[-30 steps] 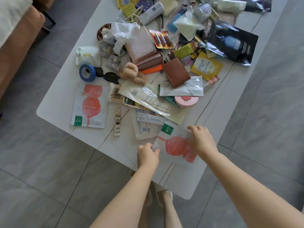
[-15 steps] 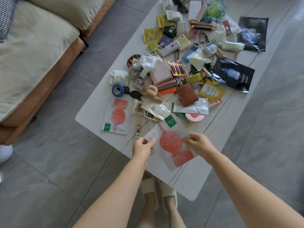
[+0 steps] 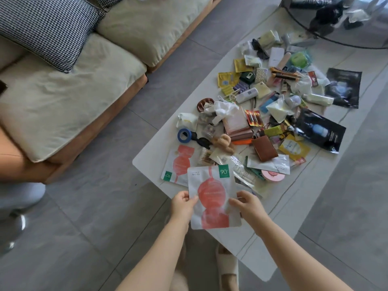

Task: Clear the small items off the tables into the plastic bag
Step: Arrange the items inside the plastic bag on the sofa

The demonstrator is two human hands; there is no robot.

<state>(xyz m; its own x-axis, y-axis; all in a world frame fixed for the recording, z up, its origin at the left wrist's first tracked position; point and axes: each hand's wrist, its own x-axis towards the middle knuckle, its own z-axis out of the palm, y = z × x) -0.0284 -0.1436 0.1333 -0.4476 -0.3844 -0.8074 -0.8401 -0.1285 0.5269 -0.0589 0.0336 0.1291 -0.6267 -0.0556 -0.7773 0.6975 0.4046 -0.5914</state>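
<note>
A white sachet with a red print and a green "90" corner, the face-mask packet, is lifted off the white table and held upright above its near left corner. My left hand pinches its left edge and my right hand pinches its right edge. A second packet of the same kind lies flat on the table behind it. Many small items cover the table, among them a blue tape roll, a brown wallet and a black sachet. No plastic bag shows in view.
A beige sofa with a checked cushion stands to the left across grey floor tiles. A round glass table with dark items sits at the top right. My slippered feet are at the table's near corner.
Both hands lifted the red-print packet off the table and turned it upright, carrying it left towards the near corner. The view swung left, bringing the sofa in.
</note>
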